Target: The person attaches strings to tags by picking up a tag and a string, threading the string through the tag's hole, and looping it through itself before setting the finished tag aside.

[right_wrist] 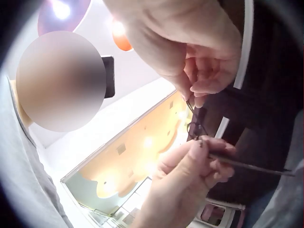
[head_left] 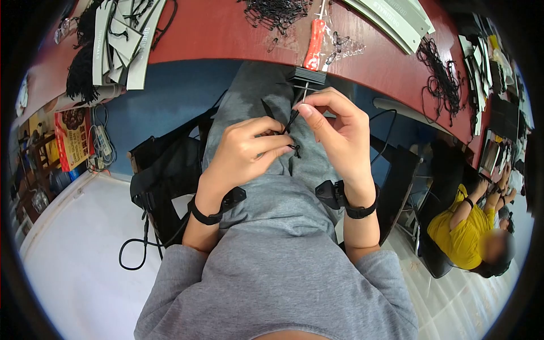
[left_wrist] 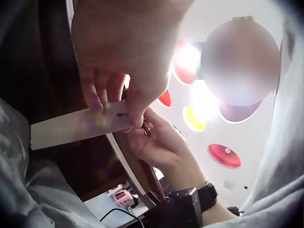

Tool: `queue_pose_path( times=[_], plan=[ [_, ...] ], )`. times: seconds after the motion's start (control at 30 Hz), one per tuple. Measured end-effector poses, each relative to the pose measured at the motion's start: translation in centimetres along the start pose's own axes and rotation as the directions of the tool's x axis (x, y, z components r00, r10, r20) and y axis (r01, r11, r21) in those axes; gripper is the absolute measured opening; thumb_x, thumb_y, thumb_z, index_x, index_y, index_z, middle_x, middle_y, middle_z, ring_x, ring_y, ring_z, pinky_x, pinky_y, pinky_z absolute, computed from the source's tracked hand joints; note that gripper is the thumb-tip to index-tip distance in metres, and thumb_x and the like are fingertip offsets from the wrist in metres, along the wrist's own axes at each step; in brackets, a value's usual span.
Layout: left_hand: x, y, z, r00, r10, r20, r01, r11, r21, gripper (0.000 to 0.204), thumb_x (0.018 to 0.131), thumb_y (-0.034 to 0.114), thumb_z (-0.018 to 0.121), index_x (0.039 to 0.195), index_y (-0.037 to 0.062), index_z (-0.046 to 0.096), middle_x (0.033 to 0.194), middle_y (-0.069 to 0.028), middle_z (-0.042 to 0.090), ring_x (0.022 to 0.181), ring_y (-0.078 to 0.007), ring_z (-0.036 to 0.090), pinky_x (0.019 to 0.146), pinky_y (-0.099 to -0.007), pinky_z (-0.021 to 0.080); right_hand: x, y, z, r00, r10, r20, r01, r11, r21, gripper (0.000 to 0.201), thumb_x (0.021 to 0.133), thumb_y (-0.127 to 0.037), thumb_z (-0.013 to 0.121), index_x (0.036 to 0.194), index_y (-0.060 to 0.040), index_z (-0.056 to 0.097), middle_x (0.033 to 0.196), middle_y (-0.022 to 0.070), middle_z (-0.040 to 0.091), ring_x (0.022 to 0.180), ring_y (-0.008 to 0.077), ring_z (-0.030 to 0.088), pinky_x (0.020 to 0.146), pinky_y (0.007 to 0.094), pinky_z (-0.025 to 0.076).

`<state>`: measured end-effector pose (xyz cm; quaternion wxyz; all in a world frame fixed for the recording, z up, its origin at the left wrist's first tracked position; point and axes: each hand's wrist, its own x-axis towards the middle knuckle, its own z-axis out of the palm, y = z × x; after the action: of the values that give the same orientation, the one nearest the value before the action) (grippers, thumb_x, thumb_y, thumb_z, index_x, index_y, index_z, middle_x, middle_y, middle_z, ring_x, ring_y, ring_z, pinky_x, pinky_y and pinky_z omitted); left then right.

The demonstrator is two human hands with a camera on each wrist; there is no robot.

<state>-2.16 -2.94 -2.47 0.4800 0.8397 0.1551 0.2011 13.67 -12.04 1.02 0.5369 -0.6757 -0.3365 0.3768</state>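
My left hand [head_left: 247,148] grips a narrow card tag [left_wrist: 80,127], pale on the face seen in the left wrist view and dark in the head view. A thin black cord [right_wrist: 192,114] runs from the tag's end to my right hand [head_left: 341,127], whose thumb and forefinger pinch it. Those fingertips are right by a thin metal shaft [head_left: 306,93] that points from the table edge towards me. Behind them on the shaft's line sits a dark layered stack [head_left: 307,76], then a red-handled tool [head_left: 315,45] lying on the table under clear film.
On the red table [head_left: 209,34] lie a pile of small black pins [head_left: 277,14], stacked pale tags [head_left: 391,22], more corded tags [head_left: 122,48] and a bundle of black cords [head_left: 442,79]. A person in yellow [head_left: 462,232] sits at the right. A cable [head_left: 133,263] loops at the left.
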Motion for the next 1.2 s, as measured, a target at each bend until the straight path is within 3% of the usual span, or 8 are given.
queue_pose_path(
  times=[0.2, 0.3, 0.4, 0.47, 0.67, 0.93, 1.1, 1.2],
  plan=[
    [0.1, -0.3, -1.4, 0.997, -0.034, -0.065, 0.022, 0.984, -0.175, 0.008, 0.074, 0.006, 0.074, 0.079, 0.0012, 0.069, 0.079, -0.0068, 0.064, 0.067, -0.0189, 0.061, 0.058, -0.0277, 0.048, -0.6, 0.0, -0.5, 0.998, 0.069, 0.001, -0.068, 0.986, 0.155, 0.012, 0.088, -0.011, 0.065, 0.091, 0.0001, 0.064, 0.081, 0.0032, 0.062, 0.069, 0.0067, 0.055, 0.051, 0.0193, 0.042],
    [0.0, -0.2, -1.6, 0.994, -0.045, -0.101, 0.013, 0.955, -0.297, 0.010, 0.076, 0.005, 0.072, 0.078, -0.0018, 0.066, 0.078, -0.0077, 0.062, 0.065, -0.0172, 0.059, 0.057, -0.0267, 0.045, -0.8, -0.1, -0.9, 0.964, 0.156, 0.214, -0.263, 0.650, 0.713, 0.019, 0.094, -0.017, 0.053, 0.089, 0.0013, 0.056, 0.078, 0.0115, 0.061, 0.059, 0.0080, 0.048, 0.045, 0.0204, 0.040],
    [0.1, 0.2, -1.8, 0.991, -0.053, -0.126, 0.005, 0.934, -0.358, 0.010, 0.077, 0.005, 0.072, 0.077, -0.0027, 0.065, 0.077, -0.0083, 0.062, 0.063, -0.0157, 0.058, 0.055, -0.0261, 0.044, -0.9, 1.5, -0.5, 0.906, -0.032, 0.422, -0.403, 0.239, 0.884, 0.023, 0.096, -0.019, 0.048, 0.086, 0.0007, 0.054, 0.076, 0.0143, 0.059, 0.056, 0.0101, 0.047, 0.044, 0.0196, 0.038],
    [0.3, 0.4, -1.7, 0.989, -0.054, -0.137, 0.003, 0.939, -0.345, 0.010, 0.077, 0.004, 0.072, 0.077, -0.0030, 0.065, 0.076, -0.0086, 0.061, 0.063, -0.0150, 0.057, 0.054, -0.0259, 0.043, -1.0, 2.1, -0.3, 0.904, -0.139, 0.403, -0.366, 0.230, 0.901, 0.025, 0.096, -0.018, 0.044, 0.091, 0.0040, 0.057, 0.075, 0.0175, 0.060, 0.051, 0.0125, 0.048, 0.041, 0.0193, 0.035],
    [0.3, 0.4, -1.5, 0.977, -0.036, -0.208, -0.034, 0.946, -0.322, 0.009, 0.076, 0.004, 0.072, 0.078, -0.0024, 0.065, 0.076, -0.0081, 0.062, 0.061, -0.0153, 0.057, 0.053, -0.0258, 0.042, -2.1, -1.2, 0.4, 0.949, 0.164, 0.270, -0.256, 0.899, 0.355, 0.028, 0.090, -0.001, 0.055, 0.117, 0.0068, 0.060, 0.062, 0.0120, 0.065, 0.048, 0.0085, 0.057, 0.041, 0.0179, 0.040],
    [0.5, 0.6, -1.4, 0.989, -0.034, -0.146, 0.002, 0.976, -0.218, 0.014, 0.074, 0.007, 0.074, 0.080, -0.0008, 0.064, 0.076, -0.0080, 0.062, 0.062, -0.0158, 0.058, 0.052, -0.0268, 0.044, -2.3, -0.5, 1.3, 0.991, -0.124, 0.045, 0.125, 0.992, -0.029, 0.013, 0.086, 0.001, 0.062, 0.097, 0.0019, 0.070, 0.076, 0.0072, 0.069, 0.060, 0.0066, 0.062, 0.046, 0.0171, 0.044],
    [0.7, 1.6, -1.5, 0.981, -0.136, -0.136, 0.108, 0.975, -0.196, 0.021, 0.072, 0.006, 0.074, 0.089, 0.0028, 0.062, 0.075, -0.0060, 0.059, 0.061, -0.0141, 0.055, 0.053, -0.0256, 0.042, -2.4, -1.9, -1.2, 0.971, -0.142, -0.190, 0.076, 0.945, -0.320, 0.004, 0.083, 0.001, 0.064, 0.086, -0.0009, 0.065, 0.072, 0.0040, 0.063, 0.054, 0.0070, 0.053, 0.048, 0.0211, 0.040],
    [0.7, 1.1, -1.4, 0.985, -0.119, -0.124, 0.091, 0.973, -0.214, 0.023, 0.070, 0.004, 0.073, 0.089, 0.0039, 0.062, 0.073, -0.0045, 0.056, 0.060, -0.0130, 0.051, 0.054, -0.0249, 0.040, -2.6, -2.6, -2.9, 0.930, -0.060, -0.362, 0.001, 0.987, -0.159, 0.005, 0.091, -0.002, 0.058, 0.093, 0.0014, 0.061, 0.074, 0.0046, 0.062, 0.054, 0.0071, 0.055, 0.049, 0.0187, 0.041]
  ],
)
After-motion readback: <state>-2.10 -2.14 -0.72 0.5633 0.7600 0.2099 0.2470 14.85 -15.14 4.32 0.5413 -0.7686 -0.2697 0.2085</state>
